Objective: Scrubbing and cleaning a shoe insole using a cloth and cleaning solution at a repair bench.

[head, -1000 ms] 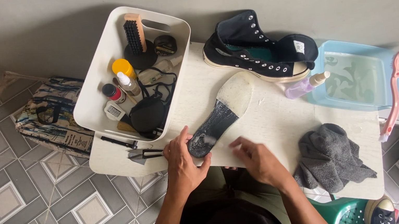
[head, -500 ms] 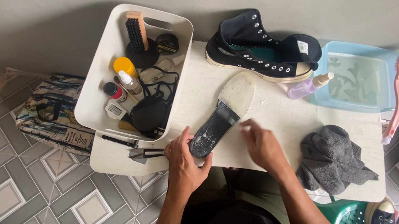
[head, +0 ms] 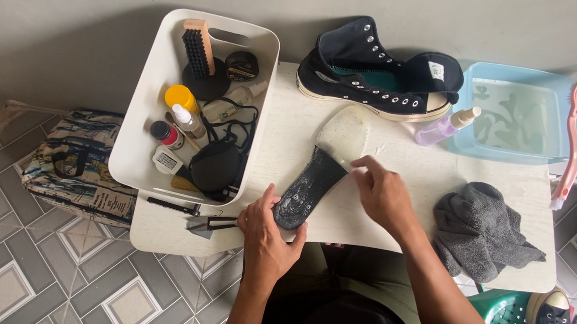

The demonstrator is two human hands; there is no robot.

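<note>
Right hand (head: 383, 193) has moved up the dark, wet shoe insole (head: 314, 177) toward its pale toe end; fingers pinch a small white thing, prob. a brush. Left hand (head: 264, 230) grips the insole's heel. Step: scrubbing; next needs firm hold. Insole lies mid white tabletop (head: 411, 166), white plastic bin (head: 139, 131) left of it, tiled floor (head: 32, 284) below.

Left hand (head: 264, 226) clamped, right hand (head: 382, 192) curled

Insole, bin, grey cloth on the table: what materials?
Insole: probably foam; dark matte surface, pale worn toe end, specks of wet or suds. Bin: white plastic, smooth moulded walls with rounded corners. Cloth: soft grey fabric, possibly microfibre; crumpled in loose folds.
</note>
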